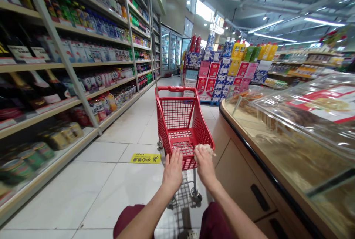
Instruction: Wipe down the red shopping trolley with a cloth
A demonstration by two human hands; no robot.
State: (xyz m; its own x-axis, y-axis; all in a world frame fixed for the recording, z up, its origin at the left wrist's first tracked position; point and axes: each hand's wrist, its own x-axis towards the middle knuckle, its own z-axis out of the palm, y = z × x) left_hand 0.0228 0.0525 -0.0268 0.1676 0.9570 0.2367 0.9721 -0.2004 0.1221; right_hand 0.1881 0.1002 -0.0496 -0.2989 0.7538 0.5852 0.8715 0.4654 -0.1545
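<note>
A red plastic shopping cart (184,131) with a grid basket stands in front of me, its handle (177,88) at the far end. On the near rim of the basket rests my left hand (173,172), fingers stretched out and nothing visible in them. My right hand (205,167) is closed over a crumpled off-white cloth (206,149) at the near right corner of the same rim. Part of the cloth is covered by the fingers. Nothing lies in the visible part of the basket.
Shelves of bottles and cans (91,61) line the left side. A wooden display counter (244,165) with transparent covers stands close on the right. Stacked drink cartons (206,78) are behind the cart. A yellow sticker (145,158) marks the tiled floor.
</note>
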